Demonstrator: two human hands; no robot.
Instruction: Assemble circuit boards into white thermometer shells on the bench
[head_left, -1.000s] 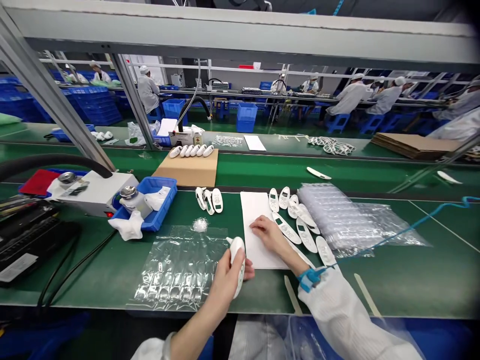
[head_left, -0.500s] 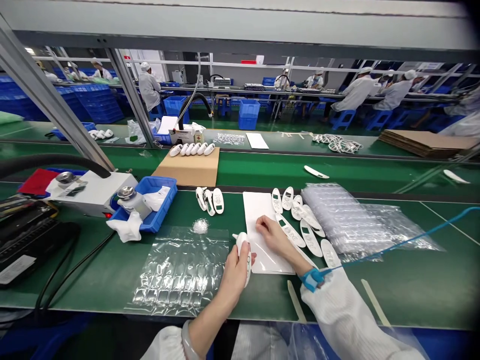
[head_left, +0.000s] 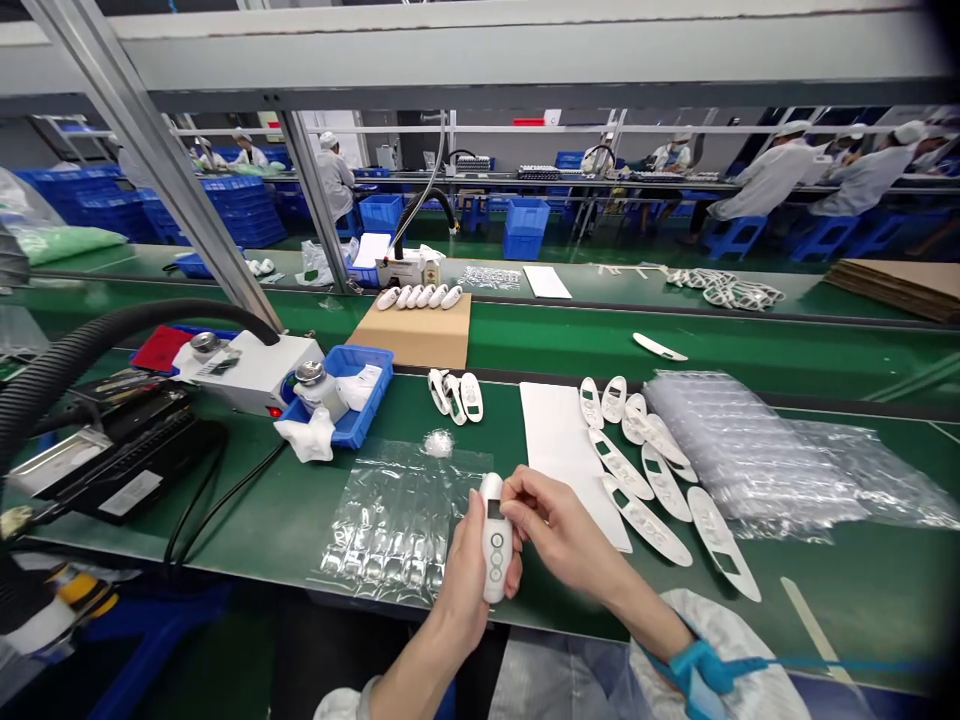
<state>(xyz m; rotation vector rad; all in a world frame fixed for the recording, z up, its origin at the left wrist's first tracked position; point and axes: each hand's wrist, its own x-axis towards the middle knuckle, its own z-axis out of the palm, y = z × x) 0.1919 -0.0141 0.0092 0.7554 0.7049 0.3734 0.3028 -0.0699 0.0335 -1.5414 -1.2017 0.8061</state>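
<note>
My left hand point(head_left: 466, 560) is wrapped round a white handheld device point(head_left: 496, 560), held upright with its small dark screen and round buttons facing me. The thumb and fingers of my right hand point(head_left: 544, 515) are pinched together at the device's upper right edge, by the screen. Whatever they hold there, if anything, is too small to make out. Below and left of the device lies a clear plastic sheet point(head_left: 382, 535) with rows of pockets or film pieces. To the right, several white oval cover shells point(head_left: 646, 520) lie beside and partly over a white sheet point(head_left: 555, 430).
A blue tray point(head_left: 375, 400) with a metal-topped bottle point(head_left: 311, 375) stands left, beside a white box with a black hose point(head_left: 172, 310). Stacked clear plastic trays point(head_left: 742, 450) lie right. Behind are white devices on cardboard point(head_left: 420, 345). A blue wrist cord point(head_left: 825, 664) trails right.
The device has turned so its screen and buttons face me. My right hand has come from above the white sheet to the device's edge. The view has shifted left.
</note>
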